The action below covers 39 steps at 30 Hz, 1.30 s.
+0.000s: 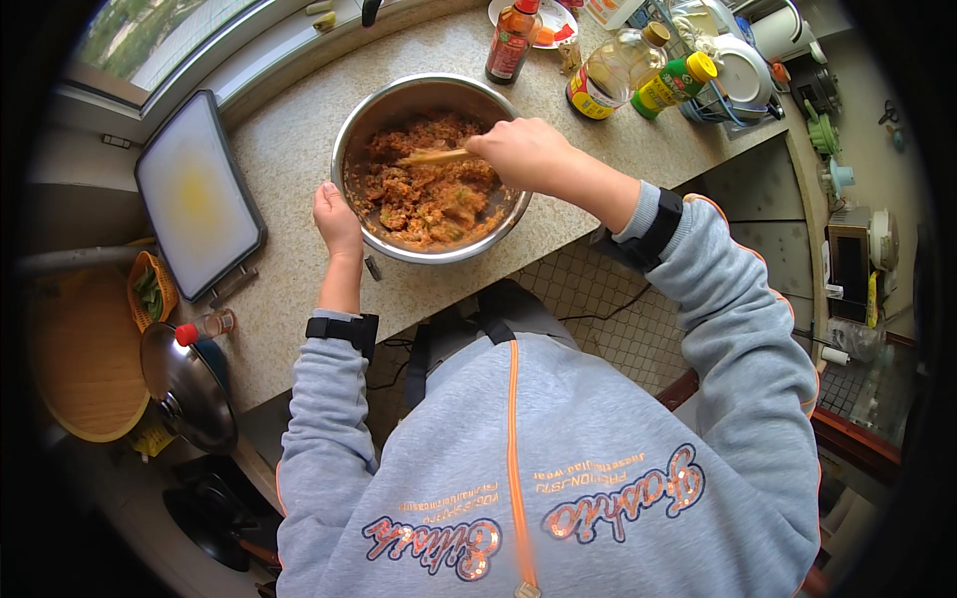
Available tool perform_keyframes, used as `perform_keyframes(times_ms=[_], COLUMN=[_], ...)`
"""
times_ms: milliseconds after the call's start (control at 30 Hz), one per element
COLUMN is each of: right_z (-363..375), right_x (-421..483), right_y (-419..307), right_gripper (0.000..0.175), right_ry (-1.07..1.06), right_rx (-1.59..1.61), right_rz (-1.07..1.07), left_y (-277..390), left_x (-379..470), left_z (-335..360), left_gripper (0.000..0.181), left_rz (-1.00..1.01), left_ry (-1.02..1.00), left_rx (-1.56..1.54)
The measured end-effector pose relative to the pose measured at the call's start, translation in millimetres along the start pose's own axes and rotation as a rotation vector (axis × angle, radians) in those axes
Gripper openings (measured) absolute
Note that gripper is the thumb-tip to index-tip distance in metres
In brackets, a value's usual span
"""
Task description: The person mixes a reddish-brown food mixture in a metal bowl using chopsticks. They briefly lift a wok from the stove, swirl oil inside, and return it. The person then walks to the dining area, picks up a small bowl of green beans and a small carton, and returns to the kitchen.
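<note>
A large stainless steel bowl (431, 257) stands on the speckled counter (291, 172), and a reddish-brown minced mixture (430, 202) with green and orange bits lies in it. My right hand (519, 153), over the bowl's right side, is closed around wooden chopsticks (437, 157) whose far ends reach into the mixture. At the lower left of the bowl, my left hand (338, 223) grips the rim, thumb uppermost. Each wrist wears a black band over a grey sleeve.
Behind the bowl stand a red-capped sauce bottle (508, 45), a clear oil bottle (617, 71) and a green bottle (673, 84). A dish rack (710, 112) is at right. At left are a white cutting board (196, 198), an orange basket (138, 299), a red-capped jar (213, 326) and a pot lid (187, 392).
</note>
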State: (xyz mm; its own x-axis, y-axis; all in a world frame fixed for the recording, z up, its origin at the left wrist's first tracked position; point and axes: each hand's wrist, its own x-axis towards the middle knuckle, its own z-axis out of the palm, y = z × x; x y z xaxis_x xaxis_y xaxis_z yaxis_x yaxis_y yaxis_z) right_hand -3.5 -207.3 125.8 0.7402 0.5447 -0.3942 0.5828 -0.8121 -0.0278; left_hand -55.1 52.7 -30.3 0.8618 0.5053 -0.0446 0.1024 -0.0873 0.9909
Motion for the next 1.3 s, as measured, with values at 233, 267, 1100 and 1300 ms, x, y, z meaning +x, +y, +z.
perform_keyframes(times_ms=[233,267,1100,1300], right_z=[-0.8,2.0,17.0,26.1], right_x=[46.5,49.8,-43.1,-40.5], right_y=[-27.8,-26.3,-6.1,-35.2], right_gripper=[0.017,0.018,0.022,0.028], right_ry=[-0.440,-0.413,-0.294,-0.231], right_rx=[0.476,0.608,1.399,1.553], right_rz=[0.187,0.260,0.230,0.176], left_y=[-0.7,-1.2,104.4,109.9], left_x=[-1.7,-1.3,-59.1,-89.2], left_z=[1.4,1.0,23.0,56.0], left_gripper=[0.034,0.034,0.042,0.033], left_rz=[0.030,0.036,-0.197,-0.635], left_ry=[0.030,0.032,-0.656,-0.734], left_rx=[0.025,0.041,0.017,-0.324])
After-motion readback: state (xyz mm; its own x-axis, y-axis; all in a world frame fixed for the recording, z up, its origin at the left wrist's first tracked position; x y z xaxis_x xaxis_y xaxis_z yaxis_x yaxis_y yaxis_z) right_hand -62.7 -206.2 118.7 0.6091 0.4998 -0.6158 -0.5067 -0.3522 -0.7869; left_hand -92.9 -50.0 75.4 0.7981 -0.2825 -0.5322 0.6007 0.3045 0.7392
